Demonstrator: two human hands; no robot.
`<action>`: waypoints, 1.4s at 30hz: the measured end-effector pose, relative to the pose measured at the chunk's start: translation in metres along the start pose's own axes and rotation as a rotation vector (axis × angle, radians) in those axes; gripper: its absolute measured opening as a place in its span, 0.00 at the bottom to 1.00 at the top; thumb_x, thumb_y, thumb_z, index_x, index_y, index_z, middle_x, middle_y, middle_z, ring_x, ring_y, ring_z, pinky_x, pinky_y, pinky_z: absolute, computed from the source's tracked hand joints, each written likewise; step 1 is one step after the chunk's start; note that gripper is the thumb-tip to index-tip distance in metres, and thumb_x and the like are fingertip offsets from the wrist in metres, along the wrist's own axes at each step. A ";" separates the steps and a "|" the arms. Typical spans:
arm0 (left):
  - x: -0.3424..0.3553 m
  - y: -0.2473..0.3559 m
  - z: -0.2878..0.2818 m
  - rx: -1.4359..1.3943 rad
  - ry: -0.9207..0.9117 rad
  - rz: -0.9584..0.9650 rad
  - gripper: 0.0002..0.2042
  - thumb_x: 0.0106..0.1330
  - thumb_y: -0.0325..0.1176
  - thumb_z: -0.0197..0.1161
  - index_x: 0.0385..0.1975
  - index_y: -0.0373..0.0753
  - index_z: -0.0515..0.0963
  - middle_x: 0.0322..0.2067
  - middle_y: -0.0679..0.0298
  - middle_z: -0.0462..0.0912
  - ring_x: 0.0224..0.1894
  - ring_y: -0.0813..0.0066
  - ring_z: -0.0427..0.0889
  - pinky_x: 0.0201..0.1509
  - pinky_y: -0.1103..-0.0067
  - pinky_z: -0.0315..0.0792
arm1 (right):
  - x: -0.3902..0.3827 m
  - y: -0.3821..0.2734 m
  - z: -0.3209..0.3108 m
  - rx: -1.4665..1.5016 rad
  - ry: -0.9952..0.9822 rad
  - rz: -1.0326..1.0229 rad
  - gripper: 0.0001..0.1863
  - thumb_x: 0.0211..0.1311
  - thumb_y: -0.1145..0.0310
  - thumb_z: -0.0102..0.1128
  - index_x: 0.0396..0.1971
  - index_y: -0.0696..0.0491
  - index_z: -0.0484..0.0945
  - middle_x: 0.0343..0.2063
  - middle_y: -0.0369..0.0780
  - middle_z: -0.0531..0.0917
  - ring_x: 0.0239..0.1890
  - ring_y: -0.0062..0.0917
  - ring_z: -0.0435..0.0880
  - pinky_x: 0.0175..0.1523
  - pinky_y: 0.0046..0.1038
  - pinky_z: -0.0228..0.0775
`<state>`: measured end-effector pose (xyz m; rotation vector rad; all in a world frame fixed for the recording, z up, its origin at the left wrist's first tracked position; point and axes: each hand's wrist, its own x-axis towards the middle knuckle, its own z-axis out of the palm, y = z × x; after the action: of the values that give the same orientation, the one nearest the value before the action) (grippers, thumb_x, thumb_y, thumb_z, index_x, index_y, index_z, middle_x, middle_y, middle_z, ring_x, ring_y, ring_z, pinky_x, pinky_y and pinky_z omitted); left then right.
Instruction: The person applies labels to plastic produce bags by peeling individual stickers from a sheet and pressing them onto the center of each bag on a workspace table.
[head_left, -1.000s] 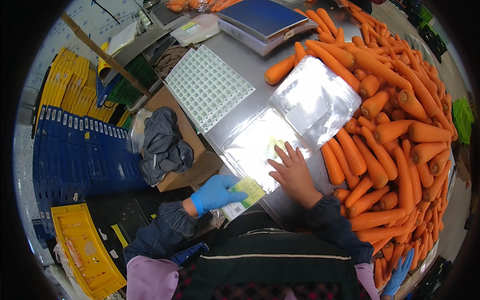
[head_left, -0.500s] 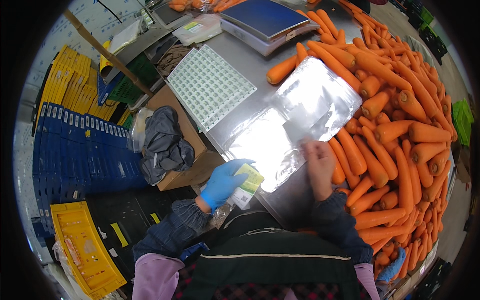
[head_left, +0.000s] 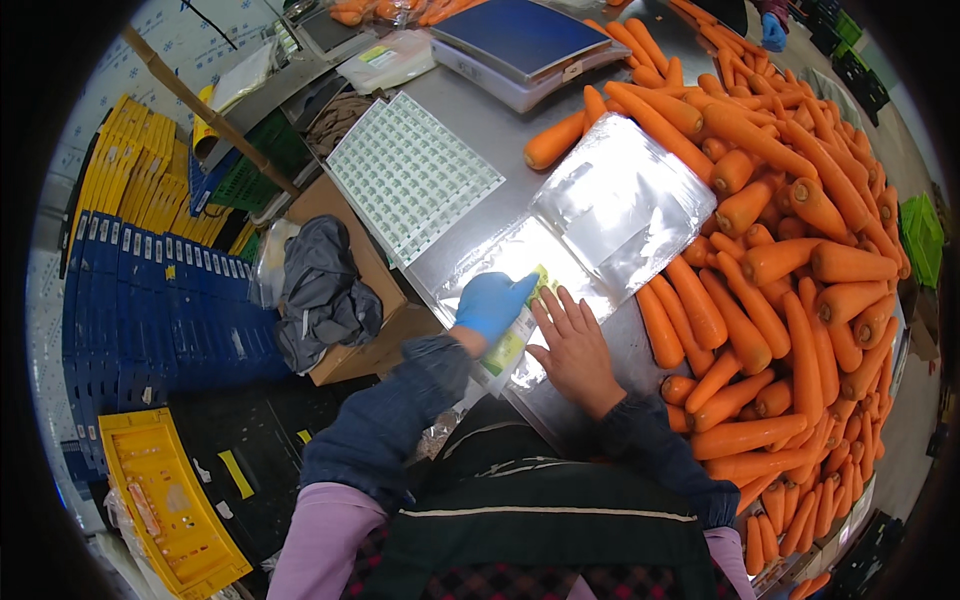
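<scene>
My left hand (head_left: 490,306), in a blue glove, is closed on green-and-white labels (head_left: 512,348), its index finger laid along their upper end. Bare and with fingers spread, my right hand (head_left: 578,352) lies nearly flat beside them, its fingertips at the labels' edge. Under both hands are shiny clear plastic bags (head_left: 630,200) on the metal table (head_left: 470,135). Glare hides the bags' edges near my fingers. Whether one label is stuck to a bag, I cannot tell.
Carrots (head_left: 770,260) are heaped along the right. Sticker sheets (head_left: 415,175) and a blue-topped scale (head_left: 525,45) lie farther back. At left stand a cardboard box (head_left: 345,350) with grey cloth (head_left: 325,285), and blue crates (head_left: 150,310). Another person's gloved hand (head_left: 773,32) shows at far right.
My left hand has moved forward and right, bringing the labels down onto the bags. My right hand has moved left and spread its fingers. The blue glove at lower right is gone from view.
</scene>
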<state>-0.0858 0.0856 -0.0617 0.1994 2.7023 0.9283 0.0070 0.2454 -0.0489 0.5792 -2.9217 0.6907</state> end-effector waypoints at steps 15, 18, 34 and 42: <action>-0.114 -0.012 -0.074 -0.821 -0.263 -0.309 0.15 0.63 0.30 0.62 0.46 0.29 0.75 0.39 0.60 0.82 0.38 0.78 0.81 0.43 0.83 0.74 | -0.005 0.022 -0.005 0.230 0.318 0.108 0.06 0.48 0.73 0.67 0.28 0.55 0.82 0.44 0.41 0.82 0.53 0.41 0.72 0.53 0.36 0.66; -0.113 -0.019 -0.068 -0.838 -0.214 -0.152 0.15 0.63 0.29 0.61 0.47 0.28 0.75 0.41 0.58 0.81 0.40 0.77 0.81 0.45 0.83 0.74 | -0.004 0.022 -0.003 0.326 0.356 0.214 0.04 0.51 0.73 0.65 0.27 0.56 0.81 0.37 0.39 0.84 0.43 0.35 0.77 0.46 0.32 0.69; -0.006 0.038 0.003 -0.297 0.166 -0.137 0.20 0.53 0.46 0.68 0.17 0.32 0.76 0.15 0.57 0.76 0.18 0.72 0.73 0.27 0.74 0.70 | -0.003 0.019 -0.010 0.316 0.376 0.152 0.13 0.60 0.69 0.57 0.44 0.56 0.75 0.42 0.45 0.79 0.46 0.37 0.77 0.50 0.33 0.69; -0.025 -0.001 -0.038 0.031 -0.335 -0.086 0.22 0.56 0.47 0.63 0.35 0.30 0.82 0.26 0.53 0.84 0.28 0.67 0.84 0.36 0.76 0.75 | -0.003 0.005 0.000 -0.009 0.012 0.032 0.26 0.60 0.56 0.55 0.57 0.50 0.70 0.62 0.45 0.65 0.67 0.40 0.57 0.68 0.44 0.48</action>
<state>-0.0738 0.0575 -0.0282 0.2218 2.3975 0.7526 0.0076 0.2510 -0.0512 0.5265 -2.9276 0.6820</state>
